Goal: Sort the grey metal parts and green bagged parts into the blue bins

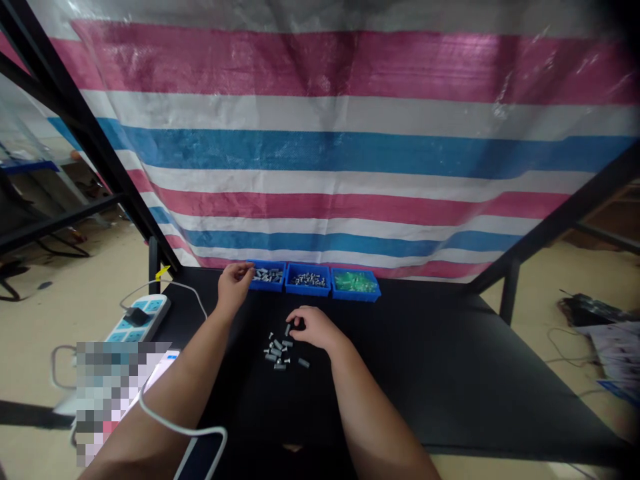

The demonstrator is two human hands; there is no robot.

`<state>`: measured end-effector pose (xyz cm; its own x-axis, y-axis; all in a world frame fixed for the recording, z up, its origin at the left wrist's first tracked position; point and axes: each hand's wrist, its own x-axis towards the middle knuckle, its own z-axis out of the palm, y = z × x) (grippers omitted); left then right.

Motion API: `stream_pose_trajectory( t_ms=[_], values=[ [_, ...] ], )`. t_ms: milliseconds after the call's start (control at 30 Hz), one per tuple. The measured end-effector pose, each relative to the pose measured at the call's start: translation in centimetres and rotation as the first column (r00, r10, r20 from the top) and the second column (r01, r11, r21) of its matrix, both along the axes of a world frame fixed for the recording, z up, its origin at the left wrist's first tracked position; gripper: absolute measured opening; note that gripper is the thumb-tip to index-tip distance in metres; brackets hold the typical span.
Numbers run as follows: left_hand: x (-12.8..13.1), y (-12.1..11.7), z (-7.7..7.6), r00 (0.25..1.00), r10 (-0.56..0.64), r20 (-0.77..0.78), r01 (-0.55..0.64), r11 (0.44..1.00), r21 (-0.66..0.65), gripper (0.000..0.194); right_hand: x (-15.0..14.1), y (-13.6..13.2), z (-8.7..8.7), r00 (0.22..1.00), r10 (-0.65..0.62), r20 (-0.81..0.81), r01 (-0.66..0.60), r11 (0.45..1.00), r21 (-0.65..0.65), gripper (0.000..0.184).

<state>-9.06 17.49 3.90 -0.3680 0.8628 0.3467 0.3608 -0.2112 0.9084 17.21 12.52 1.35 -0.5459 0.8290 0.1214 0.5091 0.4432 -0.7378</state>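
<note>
My left hand (235, 288) is at the near-left rim of the left blue bin (269, 287), which holds grey pieces that look like wall plugs. Its fingers are drawn together, and whatever may be between them is hidden. In the middle of the table my right hand (314, 327) has its thumb and index finger curled at the two ends of a small grey plug (287, 329). Just below and left of it, several grey plugs (277, 345) and silver screws (287, 361) lie loosely scattered. One plug (304, 363) rests apart, to the right.
A blue bin of screws (309, 280) and one of green plastic pieces (356, 283) stand beside the left bin on the black table (425, 360). A power strip (143, 320) and a white cable (180, 427) are at left. A striped sheet (325, 153) hangs behind.
</note>
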Motion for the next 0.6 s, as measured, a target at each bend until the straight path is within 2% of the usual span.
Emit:
stream_pose_trajectory(
  t_ms=[100, 233, 400, 600],
  values=[
    [0.0, 0.2, 0.3, 0.998, -0.059, -0.002, 0.058, 0.996, -0.068, 0.046, 0.0, 0.0, 0.0, 1.0, -0.01, 0.002, 0.01, 1.0, 0.0, 0.027],
    [-0.1, -0.4, -0.8, 0.994, -0.094, 0.05, 0.1, 0.986, -0.136, 0.044, 0.1, 0.0, 0.1, 1.0, -0.021, -0.001, 0.021, 1.0, 0.0, 0.028],
    [0.2, -3.0, -2.8, 0.975, -0.179, 0.128, 0.195, 0.972, -0.127, 0.04, -0.4, -0.4, 0.5, 0.998, 0.022, -0.067, -0.019, 0.999, 0.05, 0.022],
    [0.9, -6.3, -4.0, 0.967, -0.256, 0.002, 0.252, 0.95, -0.184, 0.03, -2.1, -1.5, 0.9, 0.988, 0.149, -0.03, -0.143, 0.978, 0.149, 0.02]
  ],
)
